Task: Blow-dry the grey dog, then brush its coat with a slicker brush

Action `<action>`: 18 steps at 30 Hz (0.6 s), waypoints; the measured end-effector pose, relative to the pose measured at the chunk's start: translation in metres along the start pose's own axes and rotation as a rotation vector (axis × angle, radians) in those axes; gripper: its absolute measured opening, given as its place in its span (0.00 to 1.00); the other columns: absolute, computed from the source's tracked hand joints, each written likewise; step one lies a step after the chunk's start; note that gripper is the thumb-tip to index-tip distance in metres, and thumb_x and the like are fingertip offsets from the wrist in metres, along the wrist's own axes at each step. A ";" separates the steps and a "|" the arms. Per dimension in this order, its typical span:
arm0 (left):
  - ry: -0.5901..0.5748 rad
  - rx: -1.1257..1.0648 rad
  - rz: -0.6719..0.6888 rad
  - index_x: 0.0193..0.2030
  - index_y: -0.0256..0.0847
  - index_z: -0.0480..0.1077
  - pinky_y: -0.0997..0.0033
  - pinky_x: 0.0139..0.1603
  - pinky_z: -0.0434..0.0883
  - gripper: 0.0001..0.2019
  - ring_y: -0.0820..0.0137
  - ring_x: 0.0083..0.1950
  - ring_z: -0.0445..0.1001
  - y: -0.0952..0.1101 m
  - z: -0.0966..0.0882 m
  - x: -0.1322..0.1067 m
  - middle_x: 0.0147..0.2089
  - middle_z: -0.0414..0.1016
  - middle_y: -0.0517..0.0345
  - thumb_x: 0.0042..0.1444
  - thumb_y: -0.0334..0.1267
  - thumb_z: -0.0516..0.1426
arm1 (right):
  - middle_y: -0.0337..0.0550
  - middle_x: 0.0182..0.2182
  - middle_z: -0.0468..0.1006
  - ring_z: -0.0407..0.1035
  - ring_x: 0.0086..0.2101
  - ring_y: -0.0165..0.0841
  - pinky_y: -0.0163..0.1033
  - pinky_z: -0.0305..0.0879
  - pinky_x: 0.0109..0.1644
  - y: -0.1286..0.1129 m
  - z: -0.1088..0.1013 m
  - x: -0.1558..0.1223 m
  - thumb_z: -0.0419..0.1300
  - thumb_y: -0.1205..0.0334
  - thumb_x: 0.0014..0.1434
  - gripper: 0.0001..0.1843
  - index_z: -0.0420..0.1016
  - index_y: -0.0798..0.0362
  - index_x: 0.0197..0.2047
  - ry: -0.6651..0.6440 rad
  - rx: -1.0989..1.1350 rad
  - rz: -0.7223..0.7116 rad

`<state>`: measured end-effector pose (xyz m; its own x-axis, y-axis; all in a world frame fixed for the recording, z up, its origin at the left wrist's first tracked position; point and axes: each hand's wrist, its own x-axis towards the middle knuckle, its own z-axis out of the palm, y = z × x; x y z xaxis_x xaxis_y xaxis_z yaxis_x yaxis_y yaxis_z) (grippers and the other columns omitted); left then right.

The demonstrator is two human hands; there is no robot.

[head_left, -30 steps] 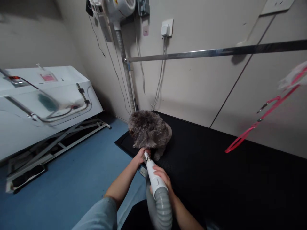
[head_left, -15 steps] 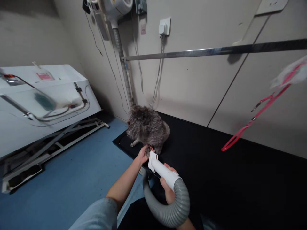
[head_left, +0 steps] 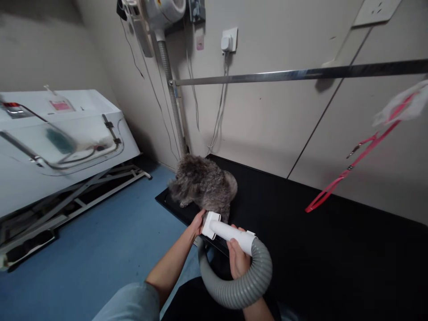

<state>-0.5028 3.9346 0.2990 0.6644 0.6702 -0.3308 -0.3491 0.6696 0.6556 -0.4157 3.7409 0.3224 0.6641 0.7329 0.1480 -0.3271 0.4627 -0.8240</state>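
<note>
A curly grey dog [head_left: 207,183] is on the black grooming table [head_left: 287,223], its head lowered toward the left and blurred. My right hand [head_left: 239,256] is wrapped round the white dryer nozzle [head_left: 230,234], which runs back into a ribbed grey hose [head_left: 240,290]. The nozzle's wide flat head is right against the dog's lower leg, beside my left hand [head_left: 199,223]. My left hand is closed on that leg; its fingertips are mostly hidden behind the nozzle head.
To the left stands a white washing tub [head_left: 83,142] on a metal scissor frame, above the blue floor [head_left: 110,236]. A metal bar [head_left: 250,79] runs along the wall, with a pink leash [head_left: 347,169] hanging at right. The dryer unit [head_left: 165,13] hangs up high.
The dog has dropped its head down and to the left. The nozzle head has turned and come closer to the leg, and my right hand has risen slightly with the hose.
</note>
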 end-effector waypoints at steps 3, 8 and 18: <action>0.043 -0.014 0.079 0.36 0.34 0.71 0.68 0.30 0.70 0.17 0.65 0.24 0.75 -0.003 0.004 0.001 0.25 0.76 0.52 0.58 0.49 0.51 | 0.45 0.56 0.67 0.62 0.57 0.40 0.58 0.59 0.60 0.004 -0.005 0.003 0.57 0.58 0.56 0.23 0.57 0.43 0.55 0.007 0.028 0.033; 0.063 -0.008 0.064 0.36 0.33 0.72 0.70 0.27 0.68 0.19 0.66 0.22 0.73 -0.014 0.014 0.002 0.23 0.75 0.53 0.59 0.49 0.50 | 0.40 0.55 0.67 0.66 0.54 0.39 0.58 0.64 0.56 0.009 -0.025 0.009 0.59 0.59 0.53 0.23 0.60 0.41 0.52 0.096 0.148 0.043; -0.069 -0.082 0.020 0.31 0.34 0.68 0.77 0.17 0.60 0.13 0.74 0.16 0.63 -0.030 0.040 -0.005 0.20 0.68 0.58 0.55 0.43 0.53 | 0.32 0.44 0.75 0.70 0.49 0.34 0.49 0.71 0.51 -0.009 -0.052 -0.006 0.65 0.68 0.47 0.22 0.70 0.41 0.45 0.200 0.421 0.105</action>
<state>-0.4696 3.8983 0.3087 0.6999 0.6617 -0.2690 -0.4138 0.6826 0.6024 -0.3820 3.7066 0.3004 0.7157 0.6952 -0.0670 -0.6161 0.5831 -0.5295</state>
